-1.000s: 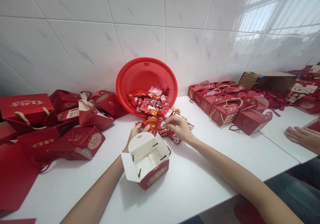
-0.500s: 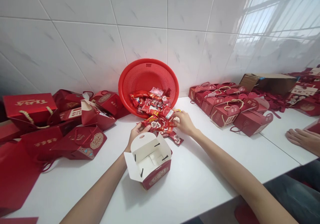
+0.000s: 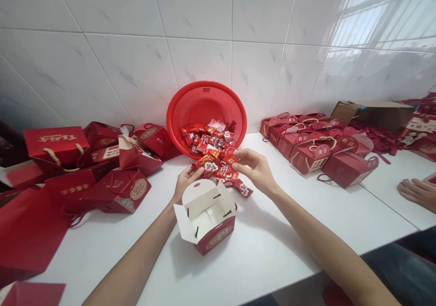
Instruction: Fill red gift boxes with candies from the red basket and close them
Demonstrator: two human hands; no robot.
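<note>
A red basket (image 3: 206, 90) leans tilted against the wall, wrapped red sweets (image 3: 207, 137) inside it and spilling from its front rim. My left hand (image 3: 185, 181) is closed on a red candy packet (image 3: 208, 166) just behind the box. From the right, my right hand (image 3: 254, 167) pinches a red wrapped sweet (image 3: 230, 159) between thumb and fingers. Nearer to me, an open red box (image 3: 216, 238) with a white inside and raised flaps stands on the white table (image 3: 272, 251); no sweets show in it. Another packet (image 3: 243, 188) lies behind its right side.
Red gift boxes (image 3: 119, 190) crowd the left side. Rows of closed red boxes (image 3: 308, 153) stand at the right, before a brown carton (image 3: 374, 112). Another person's hand (image 3: 417, 192) rests at the far right edge.
My right hand has drawn a sweet from the pile and lifted slightly. My left hand now holds its packet a little higher. The view has shifted slightly left.
</note>
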